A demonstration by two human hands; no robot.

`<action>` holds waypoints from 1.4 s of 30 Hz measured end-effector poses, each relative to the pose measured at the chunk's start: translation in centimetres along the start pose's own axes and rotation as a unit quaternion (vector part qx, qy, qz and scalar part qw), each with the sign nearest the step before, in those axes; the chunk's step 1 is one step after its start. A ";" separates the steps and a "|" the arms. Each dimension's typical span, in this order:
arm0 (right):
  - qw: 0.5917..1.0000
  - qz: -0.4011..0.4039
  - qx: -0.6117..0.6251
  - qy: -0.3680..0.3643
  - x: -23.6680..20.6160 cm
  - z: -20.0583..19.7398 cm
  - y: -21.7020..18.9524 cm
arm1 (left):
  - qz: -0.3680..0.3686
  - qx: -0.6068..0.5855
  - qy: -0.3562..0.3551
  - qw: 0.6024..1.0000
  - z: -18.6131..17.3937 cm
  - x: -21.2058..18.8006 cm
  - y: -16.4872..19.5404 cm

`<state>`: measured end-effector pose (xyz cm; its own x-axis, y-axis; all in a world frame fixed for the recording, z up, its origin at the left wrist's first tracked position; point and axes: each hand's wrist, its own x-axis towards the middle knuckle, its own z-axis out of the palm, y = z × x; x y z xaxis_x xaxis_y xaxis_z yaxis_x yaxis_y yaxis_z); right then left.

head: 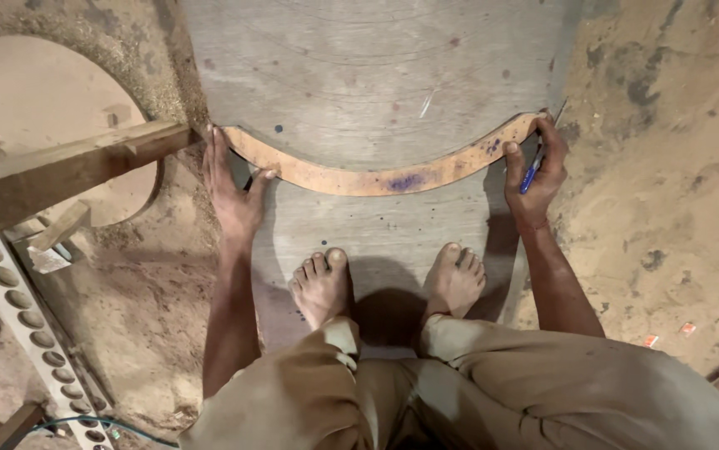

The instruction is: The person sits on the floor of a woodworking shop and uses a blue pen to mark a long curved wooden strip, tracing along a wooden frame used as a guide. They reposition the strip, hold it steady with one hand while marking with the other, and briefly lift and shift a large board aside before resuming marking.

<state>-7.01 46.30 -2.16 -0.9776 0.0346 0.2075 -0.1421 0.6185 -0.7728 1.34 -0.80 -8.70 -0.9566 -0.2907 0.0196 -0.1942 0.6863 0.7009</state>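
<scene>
Here the left hand [232,193], fingers spread flat, pins the curved template [376,175] on the plywood sheet [376,75], the right hand [534,171] clamps a blue pen [531,169] at its end, no traced line visible yet.

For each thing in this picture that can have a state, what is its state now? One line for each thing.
curved wooden template: lying flat on the board, both ends pressed down.
plywood board: flat on the floor, under the person's bare feet.
left hand: open, flat, pressing the template's left end.
right hand: closed on the pen, at the template's right end.
blue pen: gripped, tip pointing down.
wooden beam: lying slanted, untouched.
</scene>
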 end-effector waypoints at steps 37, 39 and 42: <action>1.000 -0.023 -0.012 0.008 0.3 0.2 0.8 | 0.030 0.067 0.065 0.995 -0.3 -0.1 3.7; 1.000 -0.018 -0.009 0.012 0.4 0.2 0.9 | 0.108 0.206 0.054 0.971 1.1 -1.6 6.7; 1.000 -0.022 -0.019 0.013 0.5 0.2 0.8 | 0.161 0.283 -0.129 0.937 4.7 -6.5 13.4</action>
<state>-7.60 46.64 -2.80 -0.9663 0.0274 0.2560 -0.1775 0.6493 -0.7395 3.92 13.42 -2.72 -0.9917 0.1138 -0.0595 0.1001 0.9752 0.1973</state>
